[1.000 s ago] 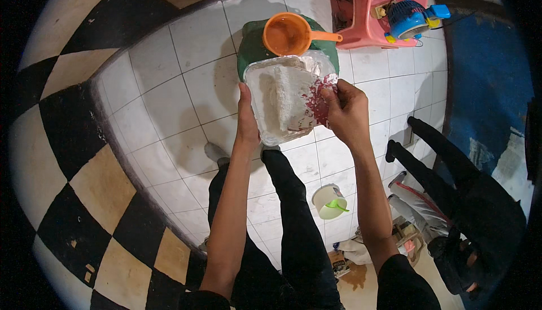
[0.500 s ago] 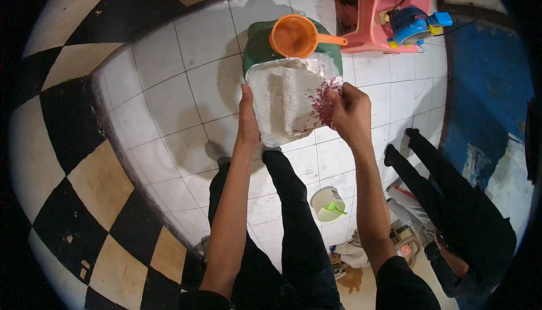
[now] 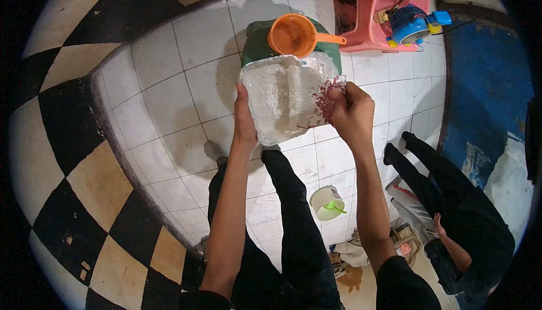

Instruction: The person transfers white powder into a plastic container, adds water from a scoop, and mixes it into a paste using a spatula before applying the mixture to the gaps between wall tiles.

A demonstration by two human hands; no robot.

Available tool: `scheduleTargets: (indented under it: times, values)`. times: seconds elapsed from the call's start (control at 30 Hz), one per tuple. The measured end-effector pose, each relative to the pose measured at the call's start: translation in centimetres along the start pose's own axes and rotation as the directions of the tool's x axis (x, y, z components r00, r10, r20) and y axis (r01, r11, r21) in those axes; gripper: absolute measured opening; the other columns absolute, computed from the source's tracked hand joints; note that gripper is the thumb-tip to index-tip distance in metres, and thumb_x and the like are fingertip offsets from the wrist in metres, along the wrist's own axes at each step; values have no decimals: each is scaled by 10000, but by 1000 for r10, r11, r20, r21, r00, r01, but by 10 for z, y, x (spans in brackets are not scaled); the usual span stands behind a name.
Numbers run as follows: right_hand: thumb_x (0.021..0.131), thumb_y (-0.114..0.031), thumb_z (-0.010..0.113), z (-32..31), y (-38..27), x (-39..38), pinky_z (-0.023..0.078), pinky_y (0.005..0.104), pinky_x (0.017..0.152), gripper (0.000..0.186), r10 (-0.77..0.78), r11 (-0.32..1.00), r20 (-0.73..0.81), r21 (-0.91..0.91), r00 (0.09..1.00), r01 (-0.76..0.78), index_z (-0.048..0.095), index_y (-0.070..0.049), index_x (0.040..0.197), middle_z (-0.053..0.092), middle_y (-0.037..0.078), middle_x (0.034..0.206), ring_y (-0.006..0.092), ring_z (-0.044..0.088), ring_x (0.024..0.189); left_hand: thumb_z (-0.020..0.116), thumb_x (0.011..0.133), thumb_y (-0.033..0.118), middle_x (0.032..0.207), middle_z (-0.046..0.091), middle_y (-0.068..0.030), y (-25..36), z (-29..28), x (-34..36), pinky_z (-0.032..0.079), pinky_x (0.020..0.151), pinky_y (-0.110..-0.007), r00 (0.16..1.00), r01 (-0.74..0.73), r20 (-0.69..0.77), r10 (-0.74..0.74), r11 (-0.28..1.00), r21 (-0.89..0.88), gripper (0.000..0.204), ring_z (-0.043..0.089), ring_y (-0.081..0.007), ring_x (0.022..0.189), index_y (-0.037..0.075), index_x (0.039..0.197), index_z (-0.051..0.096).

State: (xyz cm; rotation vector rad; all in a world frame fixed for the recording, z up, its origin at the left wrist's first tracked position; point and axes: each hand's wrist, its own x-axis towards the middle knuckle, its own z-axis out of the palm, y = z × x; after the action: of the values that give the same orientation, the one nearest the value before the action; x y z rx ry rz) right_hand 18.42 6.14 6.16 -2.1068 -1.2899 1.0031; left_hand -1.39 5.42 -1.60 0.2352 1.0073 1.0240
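Observation:
My left hand [image 3: 244, 119] grips the left side of a white plastic tub [image 3: 247, 78], its thumb along the outer wall. White wet paste [image 3: 270, 98] coats the inside of the tub. A flat scraper [image 3: 326, 104], smeared white with dark red showing through, is pinched in my right hand [image 3: 354, 110] at its right end. The scraper's left edge lies in the paste, against a thick raised ridge [image 3: 294, 93]. Behind the tub, an orange dipper [image 3: 293, 34] with its handle to the right rests on a green support [image 3: 255, 42].
A pink plastic stool [image 3: 361, 28] with a small blue fan [image 3: 412, 25] stands at the far right. On the tiled floor sits a pale bucket [image 3: 322, 200] holding a green-handled tool [image 3: 334, 206]. Another person in black [image 3: 480, 220] is at the right, near assorted items [image 3: 353, 251].
The ridge of paste has shifted right within the tub, and the paste left of it looks flatter. The tub moved slightly left. At the right, the other person's hand has come into view.

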Motion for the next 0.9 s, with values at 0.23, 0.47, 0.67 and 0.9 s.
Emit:
scheduleTargets:
  times: [0.23,0.47,0.67,0.9]
  values:
    - [849,-57,618,13,0,-3,475,380,583,132,-56,988,41,148,998,50,593,54,783,625,230,684,313,632,598,303,932,684,1350,492,-172,2,2,0,459,1010,-376,998,49,27,-49,999,-6,817,528,-263,1218,29,1417,346]
    - [831,-56,635,17,-18,-7,459,390,533,149,-77,993,45,93,996,72,588,48,735,602,226,621,337,626,551,303,927,692,1353,487,-161,12,12,-8,455,1016,-384,998,43,40,-43,999,8,813,514,-273,1230,52,1428,340]
    - [830,-60,636,19,-28,-11,455,399,527,142,-208,969,30,-130,978,210,589,43,743,584,225,598,346,621,541,304,925,697,1386,461,-166,-15,-10,0,439,1032,-395,994,58,85,-64,996,74,827,503,-281,1241,47,1436,327]
    - [834,-70,633,16,-17,-10,453,400,524,148,-129,992,-9,-7,992,129,584,39,748,576,229,597,394,596,544,299,926,695,1393,454,-173,-10,-1,-4,434,1040,-403,996,63,68,-65,998,27,830,501,-287,1248,44,1440,322]
